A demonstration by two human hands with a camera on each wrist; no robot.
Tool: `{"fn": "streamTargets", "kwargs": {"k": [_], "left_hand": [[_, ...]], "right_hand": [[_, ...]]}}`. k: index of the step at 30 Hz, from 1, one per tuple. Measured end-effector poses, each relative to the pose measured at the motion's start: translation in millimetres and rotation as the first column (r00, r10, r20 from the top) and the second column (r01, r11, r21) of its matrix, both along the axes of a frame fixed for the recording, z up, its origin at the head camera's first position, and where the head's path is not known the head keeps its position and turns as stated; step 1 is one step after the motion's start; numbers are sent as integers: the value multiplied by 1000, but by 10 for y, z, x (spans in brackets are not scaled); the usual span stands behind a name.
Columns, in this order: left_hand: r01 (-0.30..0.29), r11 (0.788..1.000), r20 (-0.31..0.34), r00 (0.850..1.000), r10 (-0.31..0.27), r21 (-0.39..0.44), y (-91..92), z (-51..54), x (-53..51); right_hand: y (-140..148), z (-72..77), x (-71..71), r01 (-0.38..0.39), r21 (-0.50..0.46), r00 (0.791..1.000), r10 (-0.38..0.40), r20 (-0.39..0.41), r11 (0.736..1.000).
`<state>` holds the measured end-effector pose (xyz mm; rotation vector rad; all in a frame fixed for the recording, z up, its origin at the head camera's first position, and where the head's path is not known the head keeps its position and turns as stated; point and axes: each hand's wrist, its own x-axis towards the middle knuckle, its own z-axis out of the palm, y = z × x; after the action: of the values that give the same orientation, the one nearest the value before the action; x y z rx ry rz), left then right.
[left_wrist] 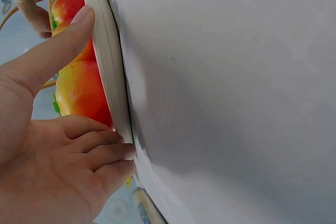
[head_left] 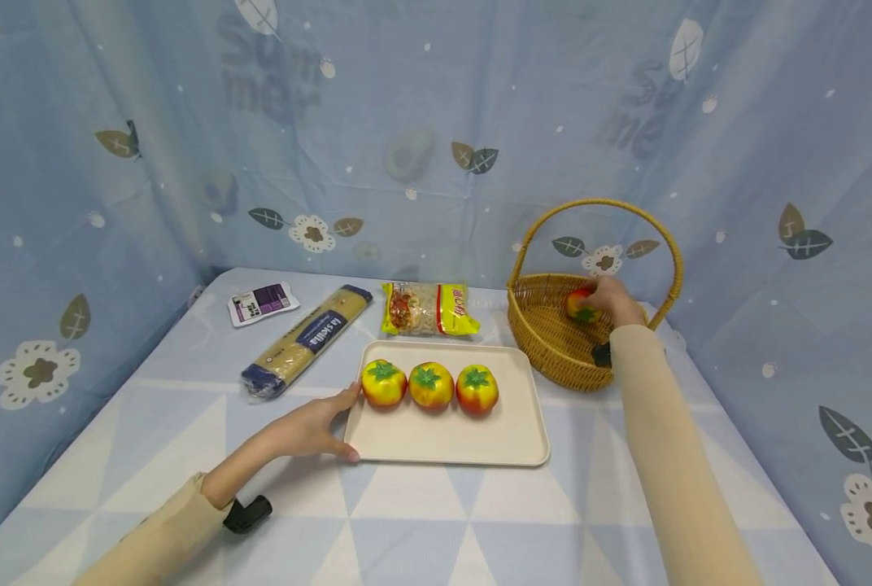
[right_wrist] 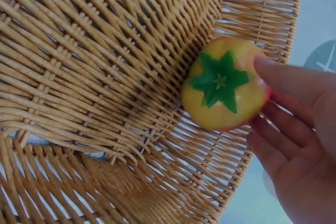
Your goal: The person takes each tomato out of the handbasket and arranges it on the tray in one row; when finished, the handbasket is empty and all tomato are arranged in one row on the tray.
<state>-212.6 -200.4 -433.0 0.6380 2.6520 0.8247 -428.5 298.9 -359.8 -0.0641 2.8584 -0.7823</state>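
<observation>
In the head view, my left hand (head_left: 319, 427) rests against the left end of a cream tray (head_left: 436, 443), thumb near its front corner. The left wrist view shows the relaxed fingers (left_wrist: 105, 153) and thumb touching the tray's rim without curling round it. Three yellow-red tomatoes (head_left: 431, 386) with green leafy tops sit in a row on the tray. Over at the right, my right hand (head_left: 612, 299) reaches into a wicker basket (head_left: 553, 346). There it holds another tomato (right_wrist: 226, 85) between thumb and fingers, against the basket's woven side.
A yellow pack of dry food (head_left: 429, 309) lies behind the tray. To the left are a long pasta packet (head_left: 307, 342) and a small white and purple sachet (head_left: 263, 304). The basket's tall handle (head_left: 597, 202) arches above it. A blue patterned curtain (head_left: 421, 122) surrounds the table.
</observation>
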Motion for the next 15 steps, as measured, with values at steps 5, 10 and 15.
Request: {"fn": "streamTargets", "kwargs": {"k": [5,10,15], "left_hand": [[-3,1000,-1,1000,3,0,5,4,-4],[-6,1000,9,1000,6,8,3,-6,-2],[0,1000,4,1000,0,15,-7,-11,2]], "right_hand": [[-18,34,-9,38,68,998,-35,-49,997],[1,19,-37,22,111,999,-17,-45,994],[2,9,-27,19,120,998,-11,-62,993]]}}
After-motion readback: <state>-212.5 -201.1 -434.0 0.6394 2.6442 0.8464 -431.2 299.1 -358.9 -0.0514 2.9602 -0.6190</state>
